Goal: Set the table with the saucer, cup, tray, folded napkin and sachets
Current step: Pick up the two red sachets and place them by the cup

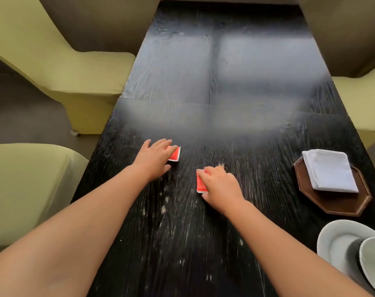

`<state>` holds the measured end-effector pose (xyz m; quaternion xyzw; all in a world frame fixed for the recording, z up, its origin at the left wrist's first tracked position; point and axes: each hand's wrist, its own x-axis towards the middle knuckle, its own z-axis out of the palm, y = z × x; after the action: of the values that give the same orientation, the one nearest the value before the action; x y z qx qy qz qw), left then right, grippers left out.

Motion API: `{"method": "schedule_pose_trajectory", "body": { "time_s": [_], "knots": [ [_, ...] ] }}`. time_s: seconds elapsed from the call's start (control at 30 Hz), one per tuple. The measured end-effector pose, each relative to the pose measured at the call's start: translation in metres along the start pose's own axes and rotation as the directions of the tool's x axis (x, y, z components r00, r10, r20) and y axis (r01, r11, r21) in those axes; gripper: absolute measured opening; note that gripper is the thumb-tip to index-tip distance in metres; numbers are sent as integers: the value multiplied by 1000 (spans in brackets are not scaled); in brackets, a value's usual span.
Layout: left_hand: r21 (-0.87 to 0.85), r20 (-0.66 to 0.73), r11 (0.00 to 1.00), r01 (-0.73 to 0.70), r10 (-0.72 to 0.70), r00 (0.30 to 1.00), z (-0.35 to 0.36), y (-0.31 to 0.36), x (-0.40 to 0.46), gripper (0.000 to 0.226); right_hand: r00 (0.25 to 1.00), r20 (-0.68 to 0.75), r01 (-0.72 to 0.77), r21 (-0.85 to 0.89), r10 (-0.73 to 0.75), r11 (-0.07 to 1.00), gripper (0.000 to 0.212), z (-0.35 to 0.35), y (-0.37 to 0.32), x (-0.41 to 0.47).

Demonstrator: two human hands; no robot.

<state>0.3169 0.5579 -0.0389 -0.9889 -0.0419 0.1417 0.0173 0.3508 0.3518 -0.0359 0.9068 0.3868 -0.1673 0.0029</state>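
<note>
Black wood-grain worktop (pixel 225 82) with pale streaks runs down the middle, and both bare hands are on it. Left hand (pixel 154 158) lies flat over a small red-and-white paper sachet (pixel 175 153), fingers straight and a bit spread, so only the sachet's right edge pokes out from under them. Right hand (pixel 219 184) is on a second red sachet (pixel 201 182), fingers curled over the top with the thumb at its near end; I honestly can't tell if it's pinching or just pressing it down. Print on either sachet is too blurry to read.

Over on the right sits a brown octagonal wooden tray (pixel 340 203) with a white folded cloth napkin (pixel 330 171) on it, the napkin hanging past the tray's far edge. Nearer, at the bottom right corner, a pale grey round saucer (pixel 336 241) and a pale cup (pixel 372 256) are cut off by the frame. Yellow-green upholstered chairs (pixel 64 67) flank the worktop.
</note>
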Motion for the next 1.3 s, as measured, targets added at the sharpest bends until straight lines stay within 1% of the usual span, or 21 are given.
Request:
{"method": "schedule_pose_trajectory", "body": {
  "time_s": [0.1,0.2,0.33,0.43,0.5,0.53,0.6,0.67,0.73,0.77,0.8,0.83,0.9,0.93,1.0,1.07,1.1,1.17,1.23,1.27,1.3],
  "knots": [
    [-31,-5,999,-12,12,1000,8,2,7,53,999,-46,27,-13,-28,1000,48,8,5,0],
    [-64,-81,998,-28,23,996,11,5,6,44,996,-71,55,-48,-58,997,45,11,7,-1],
    [-93,-156,994,-60,45,987,16,8,-4,34,987,-103,110,-117,-122,987,33,14,3,-5],
    [-122,-227,988,-93,64,972,16,9,-16,18,967,-139,182,-214,-215,960,28,16,1,-10],
    [-172,-269,977,-127,78,960,18,8,-25,9,960,-171,176,-243,-221,954,20,15,1,-15],
    [-185,-282,973,-136,80,956,19,8,-29,9,957,-185,171,-256,-222,951,16,15,1,-16],
    [-198,-291,970,-145,83,953,23,8,-37,11,948,-205,180,-281,-242,943,17,14,2,-19],
    [-248,-307,962,-110,29,951,25,8,-45,12,938,-234,183,-289,-255,940,17,13,3,-22],
    [-379,-356,924,-42,-104,929,24,11,-54,12,933,-275,156,-275,-233,949,19,9,2,-26],
    [-481,-376,876,-7,-200,905,22,14,-59,11,929,-306,139,-234,-208,962,20,6,1,-29],
    [-600,-372,799,32,-314,873,19,17,-66,10,923,-343,124,-166,-175,978,21,2,-1,-33],
    [-723,-336,687,74,-442,832,14,22,-74,8,918,-378,100,-78,-122,992,20,-4,-4,-37],
    [-903,-172,400,154,-666,726,7,32,-91,8,915,-399,-19,117,65,993,12,-14,-12,-47],
    [-951,-67,251,181,-739,670,2,37,-101,10,915,-359,-108,215,182,971,10,-19,-17,-51],
    [-982,144,-39,186,-790,596,-7,50,-122,12,879,-280,-242,435,386,867,9,-29,-26,-63],
    [-956,294,-251,154,-773,562,-19,61,-144,14,834,-172,-288,675,524,679,11,-44,-38,-77],
    [-930,356,-341,135,-748,560,-27,67,-155,14,823,-100,-279,786,559,552,13,-54,-45,-85],
    [-862,449,-499,95,-662,600,-47,75,-177,10,824,37,-202,951,565,232,14,-73,-58,-103],
    [-798,478,-601,47,-583,657,-66,83,-198,10,837,127,-108,992,533,-66,11,-91,-72,-126],
    [-781,466,-624,15,-568,678,-76,86,-209,10,841,146,-59,982,520,-180,11,-100,-79,-138],
    [-769,448,-639,-20,-561,696,-86,89,-220,10,844,158,-15,962,513,-272,11,-108,-85,-150]
  ]
}}
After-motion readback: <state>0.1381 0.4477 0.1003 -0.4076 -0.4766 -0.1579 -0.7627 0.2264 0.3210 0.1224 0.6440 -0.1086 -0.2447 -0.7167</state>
